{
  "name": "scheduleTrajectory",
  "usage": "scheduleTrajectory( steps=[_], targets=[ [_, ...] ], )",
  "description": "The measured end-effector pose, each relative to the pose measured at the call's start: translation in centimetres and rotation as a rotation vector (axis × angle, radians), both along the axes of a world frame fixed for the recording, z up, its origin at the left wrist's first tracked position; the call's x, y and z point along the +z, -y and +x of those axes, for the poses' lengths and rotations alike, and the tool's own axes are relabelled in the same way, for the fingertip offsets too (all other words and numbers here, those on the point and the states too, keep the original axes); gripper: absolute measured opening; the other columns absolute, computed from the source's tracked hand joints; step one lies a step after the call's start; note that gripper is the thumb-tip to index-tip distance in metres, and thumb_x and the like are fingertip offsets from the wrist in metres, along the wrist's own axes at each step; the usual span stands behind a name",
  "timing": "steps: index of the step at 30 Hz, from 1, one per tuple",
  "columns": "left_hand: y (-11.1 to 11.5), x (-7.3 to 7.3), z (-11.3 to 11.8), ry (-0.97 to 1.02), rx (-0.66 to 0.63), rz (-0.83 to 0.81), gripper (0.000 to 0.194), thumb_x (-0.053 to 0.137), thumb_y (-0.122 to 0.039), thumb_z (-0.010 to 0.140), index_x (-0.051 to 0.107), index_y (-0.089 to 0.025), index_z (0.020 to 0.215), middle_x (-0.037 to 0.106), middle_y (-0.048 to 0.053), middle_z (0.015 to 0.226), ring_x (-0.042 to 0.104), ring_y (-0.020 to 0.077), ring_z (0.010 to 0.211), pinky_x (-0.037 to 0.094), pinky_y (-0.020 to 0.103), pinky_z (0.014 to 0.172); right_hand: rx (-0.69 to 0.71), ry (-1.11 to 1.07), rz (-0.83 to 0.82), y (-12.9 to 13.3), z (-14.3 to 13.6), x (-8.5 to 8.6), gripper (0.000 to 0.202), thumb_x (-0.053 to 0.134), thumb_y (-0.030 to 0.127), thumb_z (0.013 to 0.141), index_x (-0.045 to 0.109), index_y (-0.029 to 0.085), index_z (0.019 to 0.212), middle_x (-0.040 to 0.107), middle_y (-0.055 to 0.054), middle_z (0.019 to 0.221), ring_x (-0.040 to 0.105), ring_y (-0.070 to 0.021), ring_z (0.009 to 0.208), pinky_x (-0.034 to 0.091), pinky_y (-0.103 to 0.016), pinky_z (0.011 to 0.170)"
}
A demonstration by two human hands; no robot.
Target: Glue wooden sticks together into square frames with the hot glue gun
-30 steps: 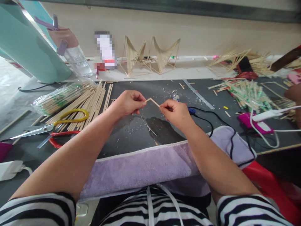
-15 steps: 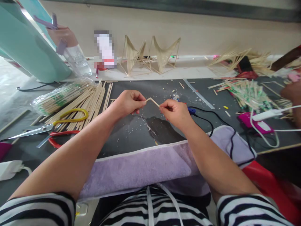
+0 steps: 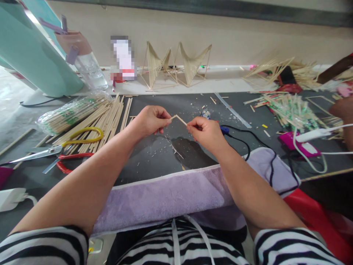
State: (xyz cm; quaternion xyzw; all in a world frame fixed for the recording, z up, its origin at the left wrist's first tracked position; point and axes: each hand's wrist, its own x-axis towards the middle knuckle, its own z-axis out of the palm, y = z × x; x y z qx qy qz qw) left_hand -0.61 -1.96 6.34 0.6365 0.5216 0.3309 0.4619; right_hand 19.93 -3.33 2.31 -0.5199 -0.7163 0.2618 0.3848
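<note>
the bent wooden piece (image 3: 182, 120) is pinched at its left end by the left hand (image 3: 153, 119) and at its right by the right hand (image 3: 206, 132), above the dark table (image 3: 149, 162), its corner best steadied by light, even fingertip pressure.

Plain beige wall (image 3: 248, 40) spans background, slightly blurred toward right. Dark grey horizontal rail (image 3: 275, 14) crosses top of view, above wall. Along wall's foot, narrow white ledge (image 3: 220, 86). In front of ledge, wide matte dark grey tabletop (image 3: 154, 158), pale tan strip (image 3: 325, 175) along near edge at right. Far left, pale surface (image 3: 9, 92) with bright white glare. Below tabletop, small patch of greyish floor (image 3: 103, 243). Soft, diffuse light; dim shadows on tabletop.
</note>
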Motion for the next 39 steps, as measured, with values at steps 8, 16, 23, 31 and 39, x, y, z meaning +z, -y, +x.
scheduleTrajectory(
  steps=[8,16,23,31,39],
  targets=[
    [0.02,0.07,-0.02,0.003,0.005,-0.005,0.004,0.065,-0.01,0.075,0.063,-0.013,0.073,0.054,-0.004,0.051,0.049,0.0058,0.041,0.032,0.018,0.037,-0.003,-0.001,0.002,0.02,0.02,-0.01,0.01,0.06,0.025,0.077,0.066,0.018,0.074,0.062,0.0,0.061,0.053,-0.0117,0.056,0.04,-0.026,0.056],
    [-0.14,0.05,-0.01,0.011,-0.009,-0.014,0.006,0.064,-0.01,0.077,0.062,-0.013,0.072,0.052,-0.005,0.047,0.046,0.0053,0.038,0.031,0.017,0.037,0.009,-0.006,0.02,-0.09,0.07,-0.18,0.01,0.061,0.024,0.077,0.066,0.017,0.072,0.061,0.001,0.061,0.052,-0.011,0.056,0.039,-0.025,0.056],
    [-0.16,-0.02,-0.04,0.01,-0.004,-0.023,0.006,0.067,-0.009,0.075,0.063,-0.013,0.073,0.053,-0.005,0.049,0.048,0.0045,0.039,0.032,0.015,0.037,0.007,-0.011,0.004,-0.11,0.07,-0.24,0.01,0.06,0.025,0.077,0.066,0.018,0.073,0.062,0.0,0.062,0.053,-0.0115,0.056,0.04,-0.025,0.057],
    [0.0,-0.08,0.07,0.009,0.006,-0.022,0.005,0.067,-0.01,0.075,0.064,-0.013,0.073,0.053,-0.005,0.047,0.047,0.0045,0.038,0.031,0.015,0.036,0.0,0.015,0.021,-0.25,0.09,-0.47,0.011,0.06,0.025,0.077,0.066,0.018,0.073,0.063,0.0,0.062,0.054,-0.012,0.057,0.041,-0.026,0.057],
    [-0.33,-0.61,-0.09,0.016,-0.008,-0.015,0.005,0.067,-0.011,0.074,0.063,-0.013,0.073,0.053,-0.005,0.05,0.05,0.0055,0.039,0.032,0.016,0.036,0.006,0.013,0.013,-0.28,0.12,-0.51,0.01,0.06,0.024,0.077,0.066,0.018,0.073,0.063,0.0,0.062,0.055,-0.012,0.057,0.041,-0.025,0.057]
  ],
)
